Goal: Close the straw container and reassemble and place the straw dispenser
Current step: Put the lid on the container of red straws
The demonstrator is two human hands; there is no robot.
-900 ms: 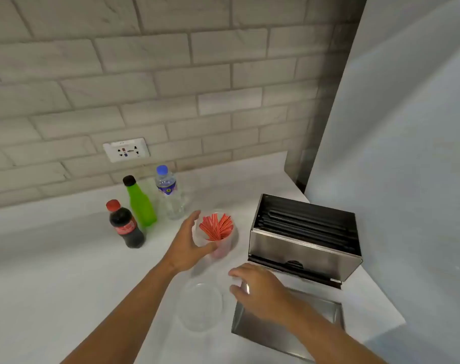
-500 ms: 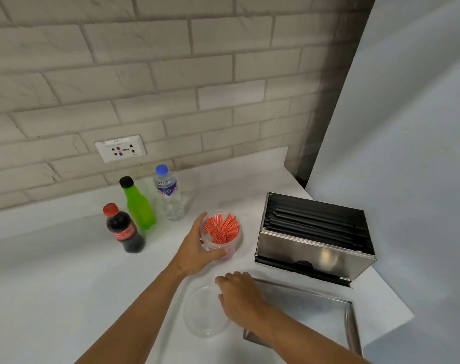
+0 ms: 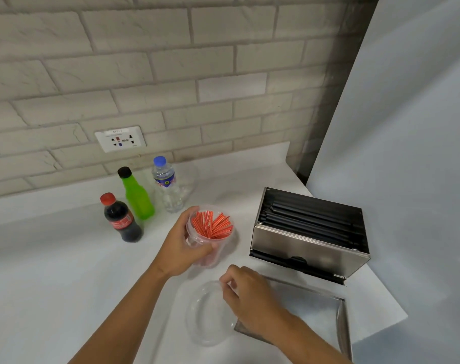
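Note:
A clear plastic straw container full of red straws stands on the white counter, and my left hand is wrapped around its left side. Its clear round lid lies flat on the counter nearer to me. My right hand pinches the lid's far right rim. To the right stands the steel straw dispenser body, open on top and filled with black straws. The dispenser's steel lid lies upturned in front of it, partly under my right forearm.
Three bottles stand at the back left: a cola bottle, a green bottle and a water bottle. A wall socket sits in the brick wall. A grey panel bounds the counter on the right; the counter edge runs beside the dispenser.
My left hand has closed around the straw container. My right hand has moved left off the steel lid onto the clear lid's rim.

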